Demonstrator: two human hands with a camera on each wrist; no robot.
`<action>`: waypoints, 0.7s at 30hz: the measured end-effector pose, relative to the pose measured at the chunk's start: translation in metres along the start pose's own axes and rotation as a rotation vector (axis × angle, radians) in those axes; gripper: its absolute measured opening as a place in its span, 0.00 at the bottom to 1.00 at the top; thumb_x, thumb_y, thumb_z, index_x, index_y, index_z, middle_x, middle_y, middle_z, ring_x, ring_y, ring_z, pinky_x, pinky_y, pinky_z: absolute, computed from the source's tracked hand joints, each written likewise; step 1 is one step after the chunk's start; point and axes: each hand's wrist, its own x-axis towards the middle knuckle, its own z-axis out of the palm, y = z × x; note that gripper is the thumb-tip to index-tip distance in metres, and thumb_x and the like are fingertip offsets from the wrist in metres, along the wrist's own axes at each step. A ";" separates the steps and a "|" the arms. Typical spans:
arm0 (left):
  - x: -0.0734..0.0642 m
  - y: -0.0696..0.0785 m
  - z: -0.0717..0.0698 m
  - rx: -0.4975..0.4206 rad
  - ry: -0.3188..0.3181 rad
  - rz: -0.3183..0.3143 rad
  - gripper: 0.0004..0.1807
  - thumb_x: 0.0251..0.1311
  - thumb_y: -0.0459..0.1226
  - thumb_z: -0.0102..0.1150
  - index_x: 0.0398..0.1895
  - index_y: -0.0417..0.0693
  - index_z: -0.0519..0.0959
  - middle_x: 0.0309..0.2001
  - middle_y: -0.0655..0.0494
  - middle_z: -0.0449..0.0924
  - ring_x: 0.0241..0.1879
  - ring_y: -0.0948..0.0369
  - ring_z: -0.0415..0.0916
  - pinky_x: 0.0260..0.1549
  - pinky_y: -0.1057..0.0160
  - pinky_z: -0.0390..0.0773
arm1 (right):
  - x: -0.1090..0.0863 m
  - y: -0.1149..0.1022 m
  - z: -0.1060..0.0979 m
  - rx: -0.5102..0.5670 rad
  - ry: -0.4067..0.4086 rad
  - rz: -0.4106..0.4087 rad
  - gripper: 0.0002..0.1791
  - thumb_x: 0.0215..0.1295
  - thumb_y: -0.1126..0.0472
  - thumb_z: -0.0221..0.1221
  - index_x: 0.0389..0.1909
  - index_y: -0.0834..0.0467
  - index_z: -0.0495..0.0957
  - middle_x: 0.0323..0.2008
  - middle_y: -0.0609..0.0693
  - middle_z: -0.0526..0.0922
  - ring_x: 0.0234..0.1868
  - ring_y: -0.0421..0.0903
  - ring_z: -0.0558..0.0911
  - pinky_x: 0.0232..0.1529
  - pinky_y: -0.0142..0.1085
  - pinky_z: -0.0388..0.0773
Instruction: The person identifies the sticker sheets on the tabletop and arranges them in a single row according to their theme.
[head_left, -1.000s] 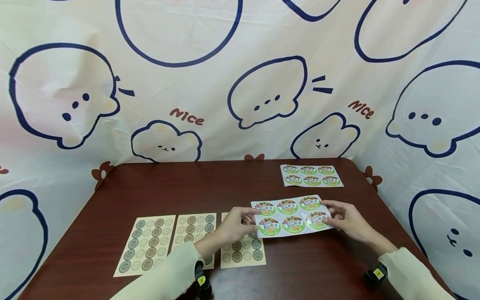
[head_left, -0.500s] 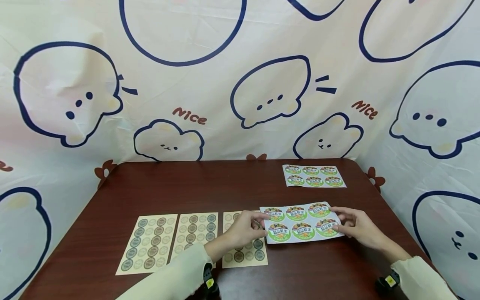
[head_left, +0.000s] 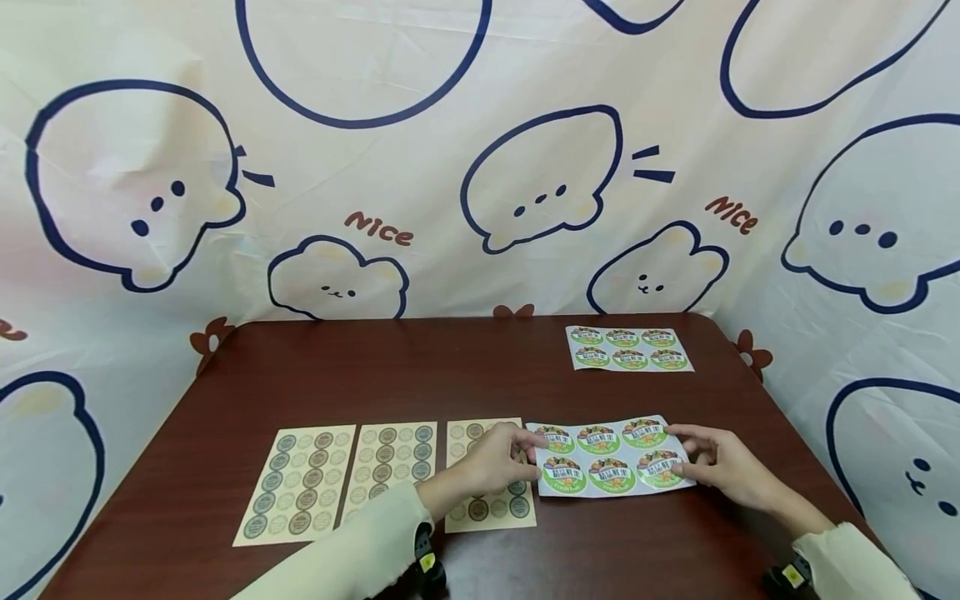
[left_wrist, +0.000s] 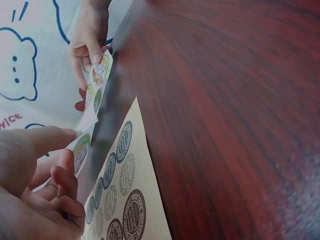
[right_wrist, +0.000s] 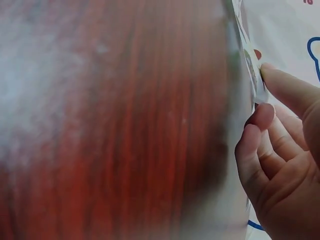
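Observation:
A white sheet of round green fruit stickers point(head_left: 607, 457) is stretched between both hands, just above the table in the wrist views. My left hand point(head_left: 498, 457) pinches its left edge between thumb and fingers. At the opposite edge my right hand point(head_left: 723, 465) pinches the sheet too; the right wrist view shows the thumb and fingers of that hand point(right_wrist: 285, 140) on the sheet's edge point(right_wrist: 255, 80). Under the left hand lies a cream sheet of round seal stickers point(head_left: 491, 510), partly hidden by that hand and forearm.
Two more cream sticker sheets, the leftmost sheet point(head_left: 292, 483) and the middle sheet point(head_left: 390, 454), lie in a row on the brown table point(head_left: 360, 367). A second fruit sticker sheet point(head_left: 630, 348) lies at the back right. A printed curtain point(head_left: 435, 275) borders the table.
Both hands have moved the fruit sticker sheet to the right and lower, towards the near side of the table. It now sits beside the rightmost cream sheet. The grip looks the same.

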 end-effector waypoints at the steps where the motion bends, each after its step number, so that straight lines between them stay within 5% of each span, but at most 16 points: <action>1: 0.000 0.000 0.000 0.001 -0.005 -0.002 0.20 0.58 0.25 0.66 0.55 0.32 0.82 0.30 0.55 0.77 0.18 0.68 0.64 0.20 0.73 0.66 | -0.001 0.000 0.000 -0.004 -0.005 -0.001 0.31 0.64 0.64 0.67 0.64 0.73 0.71 0.35 0.53 0.83 0.17 0.36 0.68 0.19 0.31 0.70; 6: -0.001 0.001 0.001 0.032 -0.003 0.004 0.18 0.59 0.28 0.66 0.53 0.32 0.82 0.29 0.56 0.77 0.17 0.69 0.60 0.19 0.73 0.63 | -0.002 0.002 0.001 -0.026 -0.022 0.002 0.31 0.63 0.64 0.68 0.64 0.73 0.71 0.34 0.53 0.82 0.18 0.34 0.69 0.20 0.31 0.71; 14: -0.002 -0.001 0.009 0.096 0.073 -0.010 0.17 0.56 0.32 0.71 0.48 0.34 0.85 0.29 0.51 0.83 0.24 0.69 0.68 0.26 0.73 0.68 | -0.002 0.000 0.003 -0.068 -0.032 0.024 0.32 0.62 0.62 0.69 0.64 0.72 0.72 0.32 0.51 0.79 0.19 0.33 0.68 0.21 0.30 0.70; 21: -0.005 0.000 0.015 0.191 0.121 -0.049 0.16 0.55 0.33 0.73 0.48 0.42 0.86 0.23 0.63 0.76 0.20 0.71 0.66 0.21 0.72 0.64 | -0.002 0.000 0.002 -0.088 -0.040 0.020 0.32 0.62 0.62 0.69 0.64 0.71 0.73 0.32 0.50 0.79 0.19 0.33 0.68 0.22 0.30 0.70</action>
